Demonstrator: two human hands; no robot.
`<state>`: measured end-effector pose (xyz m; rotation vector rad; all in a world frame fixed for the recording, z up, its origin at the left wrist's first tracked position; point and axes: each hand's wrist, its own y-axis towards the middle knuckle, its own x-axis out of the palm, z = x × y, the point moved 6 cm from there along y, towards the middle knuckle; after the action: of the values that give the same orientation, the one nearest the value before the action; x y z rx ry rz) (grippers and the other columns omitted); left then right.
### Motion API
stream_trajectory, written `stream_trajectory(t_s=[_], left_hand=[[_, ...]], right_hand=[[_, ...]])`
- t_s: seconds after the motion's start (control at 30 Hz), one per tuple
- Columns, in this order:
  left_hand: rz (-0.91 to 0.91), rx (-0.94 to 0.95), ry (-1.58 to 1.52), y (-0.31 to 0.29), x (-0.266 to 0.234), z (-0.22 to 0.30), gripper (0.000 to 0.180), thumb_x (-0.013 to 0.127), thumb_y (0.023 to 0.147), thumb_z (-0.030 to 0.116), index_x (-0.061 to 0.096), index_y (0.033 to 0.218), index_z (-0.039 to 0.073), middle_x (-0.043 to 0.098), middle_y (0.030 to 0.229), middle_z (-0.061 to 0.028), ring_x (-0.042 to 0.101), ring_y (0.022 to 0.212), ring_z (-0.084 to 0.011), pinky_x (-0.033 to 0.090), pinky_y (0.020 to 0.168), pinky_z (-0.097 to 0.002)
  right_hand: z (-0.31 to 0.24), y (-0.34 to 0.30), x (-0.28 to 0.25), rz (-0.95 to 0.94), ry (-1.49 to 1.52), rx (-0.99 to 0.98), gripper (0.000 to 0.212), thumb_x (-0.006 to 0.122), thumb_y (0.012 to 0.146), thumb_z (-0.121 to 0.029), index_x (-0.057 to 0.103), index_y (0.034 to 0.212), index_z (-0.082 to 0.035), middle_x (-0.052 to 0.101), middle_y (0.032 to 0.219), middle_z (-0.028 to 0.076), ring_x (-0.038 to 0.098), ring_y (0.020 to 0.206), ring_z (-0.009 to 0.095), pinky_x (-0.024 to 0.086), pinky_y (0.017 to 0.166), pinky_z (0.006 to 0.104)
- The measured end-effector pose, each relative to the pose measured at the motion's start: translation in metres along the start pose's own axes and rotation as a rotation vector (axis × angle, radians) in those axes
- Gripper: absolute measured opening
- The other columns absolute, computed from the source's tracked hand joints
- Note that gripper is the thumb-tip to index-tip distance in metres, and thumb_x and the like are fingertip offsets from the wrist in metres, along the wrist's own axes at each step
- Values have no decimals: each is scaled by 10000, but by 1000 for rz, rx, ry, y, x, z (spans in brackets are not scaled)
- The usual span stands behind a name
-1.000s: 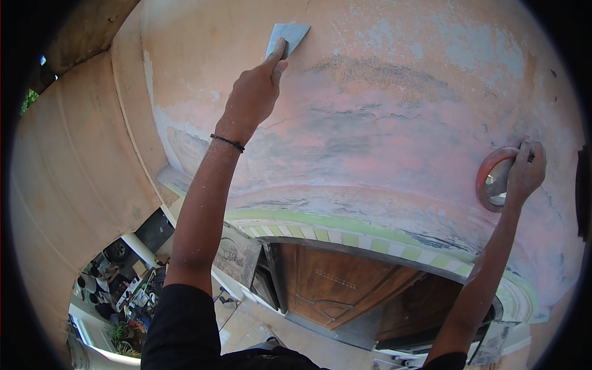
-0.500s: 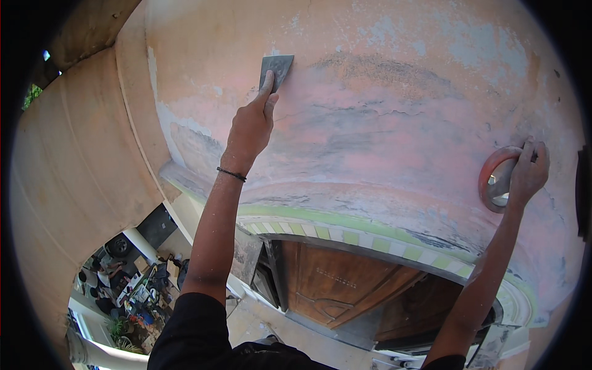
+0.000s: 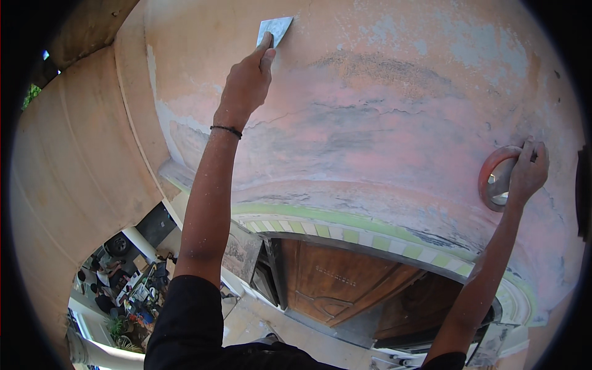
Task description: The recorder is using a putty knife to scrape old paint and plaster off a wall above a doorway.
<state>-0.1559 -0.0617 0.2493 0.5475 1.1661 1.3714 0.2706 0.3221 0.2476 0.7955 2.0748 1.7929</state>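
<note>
My left hand is closed on the handle of a putty knife, its index finger stretched toward the blade. The flat, wide blade lies against the upper part of the peach and pink wall. Over on the right, my right hand has its fingers curled at the edge of a red, ring-shaped thing with a greyish inside. Its exact kind I cannot make out. Patches of grey and bare plaster mark the wall between my hands.
Below the wall curves a green and white arched moulding over a brown wooden door. A beige curved surface rises at the left. Far below on the lower left are people, plants and cluttered items.
My left hand has moved up the wall with the putty knife, and the blade now looks brighter. My right hand and the red ring-shaped thing have stayed nearly in place.
</note>
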Motion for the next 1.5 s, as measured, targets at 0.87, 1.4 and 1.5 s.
stream_trajectory(t_s=[0.87, 1.4, 1.5], left_hand=[[-45, -61, 18, -33, 23, 11, 432, 444, 1108, 346, 501, 1516, 216, 707, 948, -256, 680, 891, -458, 547, 760, -493], [-56, 19, 48, -50, 29, -19, 458, 435, 1108, 383, 463, 1542, 240, 708, 1027, -265, 667, 946, -480, 560, 797, -495], [-47, -46, -9, 4, 4, 14, 445, 441, 1104, 388, 513, 1498, 193, 699, 903, -262, 672, 845, -469, 545, 732, -503]], right_hand=[[7, 5, -14, -24, 33, 20, 230, 635, 1001, -197, 614, 902, 9, 600, 835, 111, 575, 778, 230, 476, 756, 352], [-3, 6, -11, 5, 22, 28, 238, 630, 996, -203, 617, 874, 1, 596, 827, 109, 570, 750, 236, 472, 735, 368], [-3, 3, -10, 25, 86, 11, 250, 630, 997, -212, 617, 871, 4, 597, 824, 113, 572, 750, 233, 473, 735, 368]])
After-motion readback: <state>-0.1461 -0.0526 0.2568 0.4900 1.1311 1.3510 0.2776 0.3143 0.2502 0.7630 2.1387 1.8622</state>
